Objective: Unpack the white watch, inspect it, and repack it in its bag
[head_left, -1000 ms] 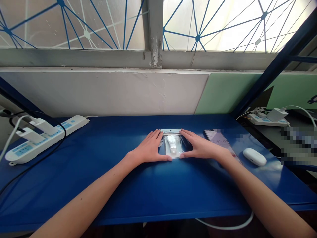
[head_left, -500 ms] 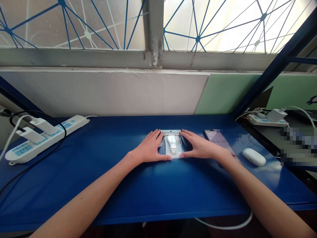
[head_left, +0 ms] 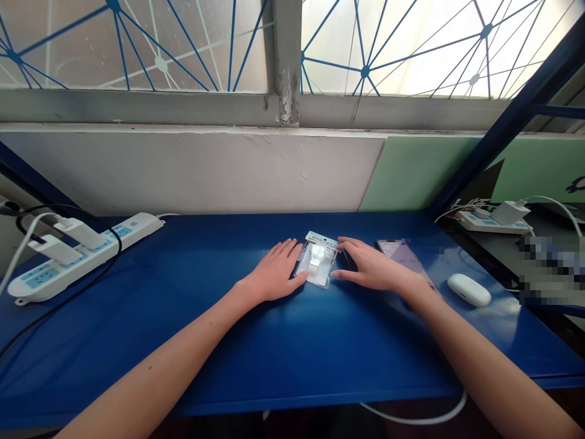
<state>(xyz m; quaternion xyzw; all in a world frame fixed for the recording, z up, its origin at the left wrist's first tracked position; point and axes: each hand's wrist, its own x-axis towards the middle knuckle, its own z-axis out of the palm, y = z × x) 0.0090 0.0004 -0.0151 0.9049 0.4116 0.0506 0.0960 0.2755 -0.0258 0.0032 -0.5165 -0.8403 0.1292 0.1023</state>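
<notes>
A small clear plastic package [head_left: 319,259] with a white printed header and a white item inside lies tilted on the blue desk [head_left: 274,347]. At its left side rests my left hand [head_left: 280,271], palm down with fingers spread, the thumb tip at the package's lower left edge. My right hand [head_left: 368,265] is on the other side, thumb and fingers apart, its fingertips at the header's right end. Neither hand grips the package.
A phone [head_left: 406,259] lies partly behind my right forearm, with a white rounded case [head_left: 469,289] to its right. A white power strip [head_left: 91,256] with plugs and a black cable is on the left. Blue frame bars slant at both sides.
The package has turned clockwise, its header now slanting down to the right. My left thumb has drawn back slightly, and my right thumb has moved up a little.
</notes>
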